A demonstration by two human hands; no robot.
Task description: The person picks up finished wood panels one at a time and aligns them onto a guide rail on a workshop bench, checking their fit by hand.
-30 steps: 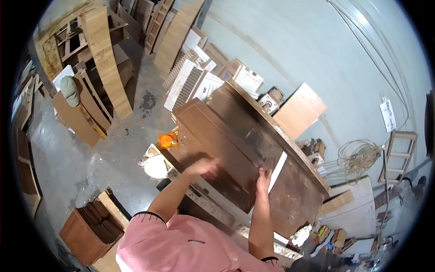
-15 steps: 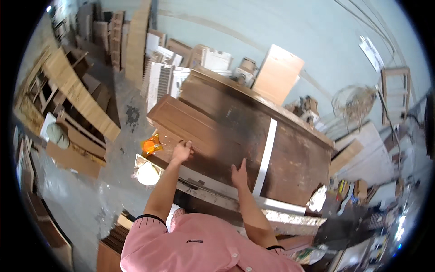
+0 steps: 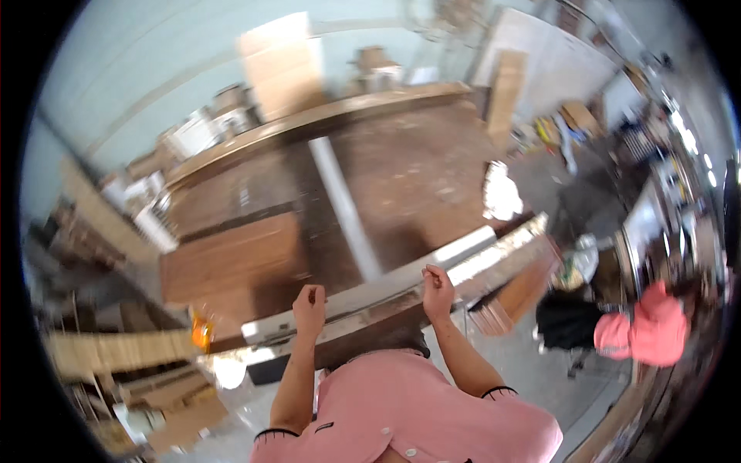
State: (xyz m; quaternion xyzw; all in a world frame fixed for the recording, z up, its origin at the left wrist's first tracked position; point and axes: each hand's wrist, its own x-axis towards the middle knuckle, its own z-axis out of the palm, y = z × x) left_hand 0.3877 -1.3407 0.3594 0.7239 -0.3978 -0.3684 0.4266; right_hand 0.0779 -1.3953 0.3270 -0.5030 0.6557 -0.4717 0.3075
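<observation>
Evidently stiff and heavy, the wooden panel (image 3: 231,258) lies just beyond the loosely curled, empty left hand (image 3: 309,303) and right hand (image 3: 436,284), best gripped by its edges.

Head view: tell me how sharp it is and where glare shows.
Head view: motion blur smears the whole frame; both hands and the brown wooden panel look soft; glare whitens a patch on the workbench; fisheye bends its front edge.
</observation>
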